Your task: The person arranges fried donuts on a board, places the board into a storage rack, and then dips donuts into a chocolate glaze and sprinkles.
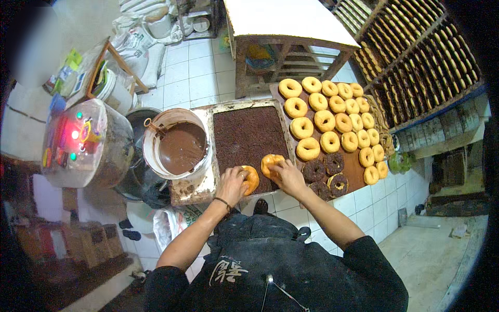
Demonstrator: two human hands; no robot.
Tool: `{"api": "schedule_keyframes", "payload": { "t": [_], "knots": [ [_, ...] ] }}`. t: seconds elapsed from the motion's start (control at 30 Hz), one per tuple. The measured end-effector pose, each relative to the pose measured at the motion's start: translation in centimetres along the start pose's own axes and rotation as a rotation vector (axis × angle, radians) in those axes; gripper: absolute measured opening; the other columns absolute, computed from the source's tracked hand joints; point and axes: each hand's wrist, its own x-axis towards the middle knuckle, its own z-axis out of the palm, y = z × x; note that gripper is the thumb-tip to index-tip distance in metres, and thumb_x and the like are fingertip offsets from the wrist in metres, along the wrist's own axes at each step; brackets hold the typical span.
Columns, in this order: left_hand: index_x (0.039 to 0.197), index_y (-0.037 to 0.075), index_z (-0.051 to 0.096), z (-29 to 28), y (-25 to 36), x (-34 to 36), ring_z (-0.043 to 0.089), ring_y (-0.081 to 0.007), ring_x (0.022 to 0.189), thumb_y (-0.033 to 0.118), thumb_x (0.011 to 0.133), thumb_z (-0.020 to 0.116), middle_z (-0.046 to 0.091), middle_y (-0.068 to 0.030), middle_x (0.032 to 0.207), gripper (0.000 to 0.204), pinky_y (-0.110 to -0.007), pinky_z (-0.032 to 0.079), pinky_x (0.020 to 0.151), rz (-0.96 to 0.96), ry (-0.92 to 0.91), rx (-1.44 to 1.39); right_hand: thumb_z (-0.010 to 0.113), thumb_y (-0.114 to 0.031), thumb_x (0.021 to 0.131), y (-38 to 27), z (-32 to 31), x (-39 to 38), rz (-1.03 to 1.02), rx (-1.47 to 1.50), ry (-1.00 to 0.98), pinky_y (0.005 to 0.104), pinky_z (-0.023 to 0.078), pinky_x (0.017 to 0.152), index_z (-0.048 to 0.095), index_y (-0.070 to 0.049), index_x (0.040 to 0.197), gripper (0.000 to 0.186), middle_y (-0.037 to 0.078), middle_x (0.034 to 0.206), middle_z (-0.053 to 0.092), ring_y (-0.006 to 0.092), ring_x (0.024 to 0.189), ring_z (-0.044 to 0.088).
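A shallow tray (210,125) filled with dark chocolate sprinkles (249,132) lies in front of me. At its near edge my left hand (233,183) is closed on a golden doughnut (251,180). My right hand (287,177) grips another doughnut (268,165) over the near right part of the sprinkles. To the left stands a white bucket (154,167) of melted chocolate (182,148), with a handle resting on its rim. Plain ring doughnuts (325,120) stand in rows on a brown board (355,174) at the right. Several sprinkle-coated doughnuts (333,163) sit at the board's near left corner.
A large round container (112,140) with lit coloured lights on its lid stands left of the bucket. Beyond the tray is a white-topped table (291,21). Racks (416,62) full of doughnuts rise at the far right. White sacks (150,62) lie at the far left.
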Motion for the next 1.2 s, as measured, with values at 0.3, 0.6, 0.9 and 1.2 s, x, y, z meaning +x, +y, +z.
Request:
{"api": "schedule_keyframes", "payload": {
  "t": [0.3, 0.6, 0.9, 1.2],
  "knots": [
    [0.110, 0.004, 0.067, 1.3, 0.1, -0.2, 0.055, -0.0349, 0.111, 0.025, 0.085, 0.077, 0.058, -0.0155, 0.117, 0.034, -0.044, 0.050, 0.095, 0.002, 0.102, -0.018, 0.072, -0.020, 0.085, 0.7, 0.1, 1.1, 0.052, 0.135, 0.086, 0.0475, 0.052, 0.096, 0.059, -0.006, 0.130, 0.049, 0.018, 0.122, 0.063, 0.0385, 0.116, 0.058],
    [0.101, -0.001, 0.071, 4.0, 1.3, 0.1, 0.052, -0.0373, 0.112, 0.020, 0.086, 0.075, 0.055, -0.0188, 0.118, 0.026, -0.045, 0.046, 0.097, 0.004, 0.142, -0.063, 0.059, -0.014, 0.103, 8.1, -6.0, -6.2, 0.572, 0.979, 0.707, 0.0252, 0.050, 0.093, 0.057, -0.001, 0.141, 0.041, 0.009, 0.122, 0.069, 0.0126, 0.102, 0.064],
    [0.097, 0.000, 0.071, 3.8, 4.0, 1.1, 0.050, -0.0394, 0.116, 0.019, 0.086, 0.074, 0.054, -0.0206, 0.123, 0.022, -0.048, 0.042, 0.101, -0.019, 0.159, 0.068, 0.049, -0.025, 0.107, 30.7, 0.2, -18.5, 0.940, 1.636, 1.236, 0.0393, 0.058, 0.089, 0.053, -0.002, 0.138, 0.040, 0.010, 0.125, 0.064, 0.0229, 0.103, 0.066],
    [0.099, 0.000, 0.071, 4.0, 2.4, 1.4, 0.050, -0.0395, 0.122, 0.019, 0.084, 0.074, 0.058, -0.0200, 0.127, 0.024, -0.048, 0.041, 0.105, -0.087, 0.144, -0.067, 0.064, -0.003, 0.093, 32.6, 0.7, -19.4, 1.065, 1.011, 1.067, 0.0268, 0.049, 0.049, 0.066, -0.001, 0.112, 0.019, 0.003, 0.084, 0.063, 0.0111, 0.062, 0.059]
  ]
}}
